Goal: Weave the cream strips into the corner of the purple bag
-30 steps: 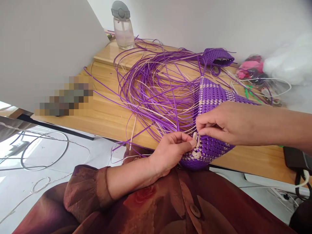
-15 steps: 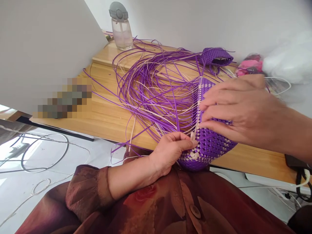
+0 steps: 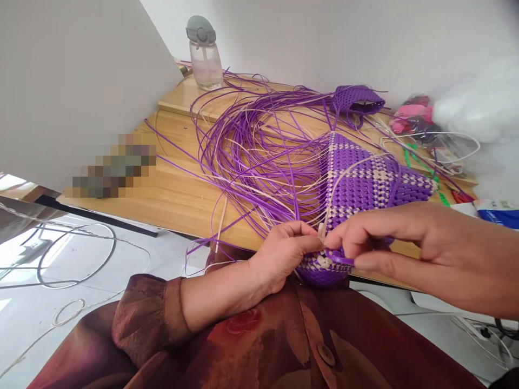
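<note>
A half-woven purple and cream basket lies on its side at the near edge of the wooden table, its lower end against my body. My left hand is closed, pinching the weave at the basket's near edge. My right hand sits just to its right, thumb and forefinger pinched on a purple strip at the same spot. Long loose purple and cream strips fan out from the basket across the table.
A clear water bottle with a grey lid stands at the back corner. A smaller purple woven piece lies behind the basket. Pink items and white wire are at the right. Wire hoops lie on the floor at left.
My right hand dropped from the top of the basket to its near edge and pinched a purple strip. My left hand stayed where it was.
</note>
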Available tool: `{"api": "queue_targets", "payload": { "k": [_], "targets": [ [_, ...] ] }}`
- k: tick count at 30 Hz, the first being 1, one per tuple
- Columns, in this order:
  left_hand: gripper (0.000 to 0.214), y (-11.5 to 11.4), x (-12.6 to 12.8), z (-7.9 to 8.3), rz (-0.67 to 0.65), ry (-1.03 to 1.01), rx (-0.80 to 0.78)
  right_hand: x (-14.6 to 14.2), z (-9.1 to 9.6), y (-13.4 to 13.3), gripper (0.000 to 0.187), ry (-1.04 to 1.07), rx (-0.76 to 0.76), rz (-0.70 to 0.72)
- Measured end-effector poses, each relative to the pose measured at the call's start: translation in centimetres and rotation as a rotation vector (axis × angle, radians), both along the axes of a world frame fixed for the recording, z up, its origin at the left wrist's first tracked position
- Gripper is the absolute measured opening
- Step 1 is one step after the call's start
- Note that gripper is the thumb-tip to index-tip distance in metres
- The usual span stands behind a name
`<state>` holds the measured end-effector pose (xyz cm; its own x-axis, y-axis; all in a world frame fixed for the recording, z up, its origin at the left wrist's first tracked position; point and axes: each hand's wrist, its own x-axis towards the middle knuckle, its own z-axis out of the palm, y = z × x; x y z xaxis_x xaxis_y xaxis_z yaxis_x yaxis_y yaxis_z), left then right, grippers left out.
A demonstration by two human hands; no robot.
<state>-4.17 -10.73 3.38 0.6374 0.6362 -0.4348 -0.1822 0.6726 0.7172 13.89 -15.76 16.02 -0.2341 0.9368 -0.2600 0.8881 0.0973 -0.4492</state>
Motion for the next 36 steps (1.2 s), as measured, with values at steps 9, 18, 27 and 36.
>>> {"api": "queue_targets", "payload": {
  "k": [9,18,27,36],
  "targets": [
    [0.028,0.1,-0.1,-0.5,0.001,-0.056,-0.021,0.1,-0.2,1.8,0.032,0.310,-0.206,-0.016],
    [0.044,-0.1,-0.1,-0.3,0.024,-0.094,-0.076,0.7,-2.3,3.2,0.042,0.189,-0.250,-0.277],
    [0.047,-0.2,0.1,-0.2,0.031,-0.145,-0.119,-1.7,-1.3,5.1,0.009,-0.198,-0.207,-0.163],
    [0.041,-0.2,0.4,-0.8,0.038,-0.204,-0.095,-3.3,-1.7,5.5,0.020,-0.359,-0.045,0.135]
  ]
}}
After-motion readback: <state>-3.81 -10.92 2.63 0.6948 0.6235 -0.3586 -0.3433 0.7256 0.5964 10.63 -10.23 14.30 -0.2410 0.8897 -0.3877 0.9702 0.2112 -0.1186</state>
